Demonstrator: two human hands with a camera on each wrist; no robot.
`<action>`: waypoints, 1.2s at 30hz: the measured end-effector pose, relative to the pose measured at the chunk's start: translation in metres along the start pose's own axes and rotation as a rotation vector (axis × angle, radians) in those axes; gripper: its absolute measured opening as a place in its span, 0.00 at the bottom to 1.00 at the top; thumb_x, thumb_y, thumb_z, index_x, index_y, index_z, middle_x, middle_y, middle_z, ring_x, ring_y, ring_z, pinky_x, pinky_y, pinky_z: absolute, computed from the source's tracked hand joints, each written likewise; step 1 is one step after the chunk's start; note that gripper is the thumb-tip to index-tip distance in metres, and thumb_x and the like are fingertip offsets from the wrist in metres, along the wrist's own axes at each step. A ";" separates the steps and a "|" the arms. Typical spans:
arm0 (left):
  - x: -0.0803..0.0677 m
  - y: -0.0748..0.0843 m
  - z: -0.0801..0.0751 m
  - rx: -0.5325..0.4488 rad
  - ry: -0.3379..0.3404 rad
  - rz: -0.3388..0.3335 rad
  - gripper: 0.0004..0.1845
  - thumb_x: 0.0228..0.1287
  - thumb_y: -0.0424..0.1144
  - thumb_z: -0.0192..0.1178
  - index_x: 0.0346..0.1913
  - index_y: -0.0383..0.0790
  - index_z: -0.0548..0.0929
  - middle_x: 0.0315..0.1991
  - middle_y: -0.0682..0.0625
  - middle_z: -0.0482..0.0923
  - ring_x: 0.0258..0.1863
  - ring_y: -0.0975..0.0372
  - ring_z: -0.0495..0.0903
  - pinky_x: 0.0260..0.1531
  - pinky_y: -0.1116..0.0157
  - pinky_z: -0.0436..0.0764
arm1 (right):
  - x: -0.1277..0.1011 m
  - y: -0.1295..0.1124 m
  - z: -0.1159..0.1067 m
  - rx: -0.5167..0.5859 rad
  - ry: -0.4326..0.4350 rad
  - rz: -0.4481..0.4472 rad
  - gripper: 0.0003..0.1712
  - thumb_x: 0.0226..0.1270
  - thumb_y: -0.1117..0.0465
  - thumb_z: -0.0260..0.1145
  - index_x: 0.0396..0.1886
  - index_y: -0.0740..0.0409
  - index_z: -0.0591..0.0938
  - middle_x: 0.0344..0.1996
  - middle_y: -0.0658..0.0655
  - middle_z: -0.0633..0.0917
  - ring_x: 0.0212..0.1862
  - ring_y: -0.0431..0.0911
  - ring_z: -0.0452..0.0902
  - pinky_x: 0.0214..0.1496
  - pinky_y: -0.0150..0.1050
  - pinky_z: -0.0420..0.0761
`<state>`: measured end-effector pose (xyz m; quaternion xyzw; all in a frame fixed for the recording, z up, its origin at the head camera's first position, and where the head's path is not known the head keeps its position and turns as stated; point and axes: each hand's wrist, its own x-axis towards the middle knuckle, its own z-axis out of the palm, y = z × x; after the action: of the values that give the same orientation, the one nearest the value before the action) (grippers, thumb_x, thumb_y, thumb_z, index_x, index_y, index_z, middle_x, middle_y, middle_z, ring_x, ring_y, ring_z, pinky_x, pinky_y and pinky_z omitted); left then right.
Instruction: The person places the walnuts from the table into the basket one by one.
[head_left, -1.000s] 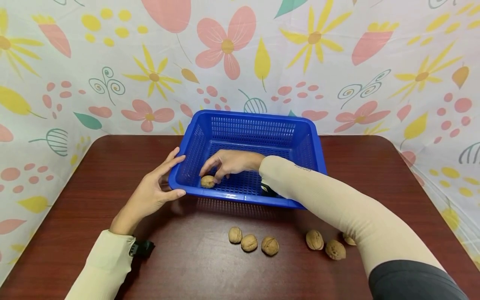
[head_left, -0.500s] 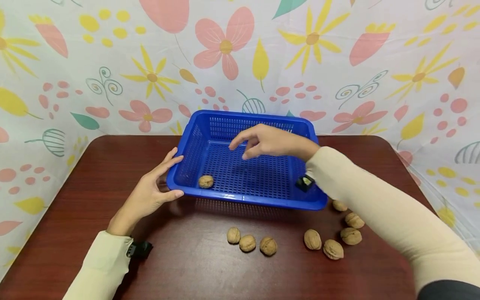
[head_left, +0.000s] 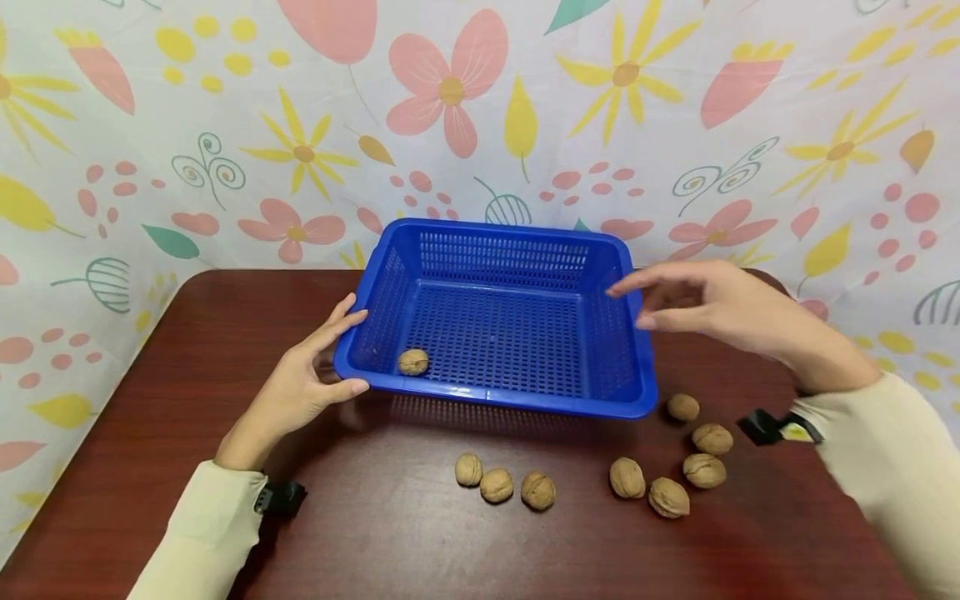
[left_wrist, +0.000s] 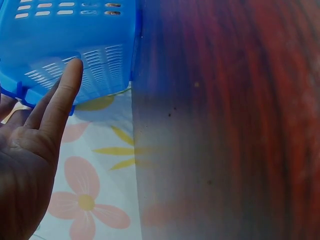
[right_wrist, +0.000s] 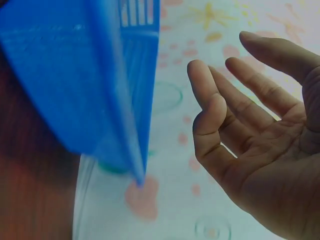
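Note:
A blue plastic basket (head_left: 495, 398) with slotted walls stands on the table, and one walnut (head_left: 413, 362) lies inside at its front left corner. My left hand (head_left: 296, 387) rests against the basket's left end, fingers fairly straight at the rim and thumb by the front corner; the left wrist view shows the hand (left_wrist: 30, 145) beside the slotted wall. Over the basket's right rim and beyond it, my right hand (head_left: 720, 304) is in the air, holding nothing. Its fingers are loosely bent and spread in the right wrist view, where the palm (right_wrist: 270, 175) shows.
In front of the basket, three walnuts (head_left: 497, 485) lie in a row on the dark red-brown table (head_left: 360, 533). Several more walnuts (head_left: 703, 471) are grouped at the front right. A flower-patterned cloth (head_left: 300, 108) hangs behind the table.
My right hand has let go of the walnut at the basket's front left corner, risen out of the basket and moved right past its right rim. The left hand stays in place.

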<state>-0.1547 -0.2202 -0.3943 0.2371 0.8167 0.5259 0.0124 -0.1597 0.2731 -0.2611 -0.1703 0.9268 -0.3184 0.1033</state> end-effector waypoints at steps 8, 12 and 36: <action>0.002 0.001 0.000 0.010 0.006 0.008 0.45 0.62 0.27 0.73 0.81 0.42 0.65 0.87 0.47 0.46 0.65 0.41 0.78 0.54 0.78 0.81 | -0.047 0.059 -0.001 0.160 0.063 -0.074 0.23 0.71 0.71 0.69 0.64 0.56 0.83 0.35 0.53 0.91 0.37 0.44 0.87 0.39 0.33 0.79; 0.002 0.001 -0.001 0.008 0.008 0.008 0.45 0.62 0.26 0.73 0.81 0.41 0.65 0.87 0.45 0.46 0.64 0.44 0.79 0.53 0.77 0.81 | -0.055 0.089 0.005 0.210 -0.008 -0.085 0.22 0.72 0.72 0.67 0.64 0.59 0.82 0.42 0.51 0.92 0.42 0.42 0.88 0.43 0.32 0.83; 0.000 0.001 0.001 -0.031 -0.004 -0.006 0.44 0.63 0.26 0.72 0.81 0.41 0.65 0.87 0.48 0.44 0.64 0.37 0.78 0.53 0.77 0.82 | -0.050 0.184 0.046 0.612 -0.402 -0.230 0.24 0.72 0.81 0.57 0.67 0.76 0.75 0.48 0.50 0.86 0.33 0.45 0.76 0.24 0.42 0.74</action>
<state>-0.1541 -0.2189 -0.3936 0.2355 0.8091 0.5381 0.0192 -0.1458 0.4029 -0.4077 -0.2936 0.7249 -0.5502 0.2926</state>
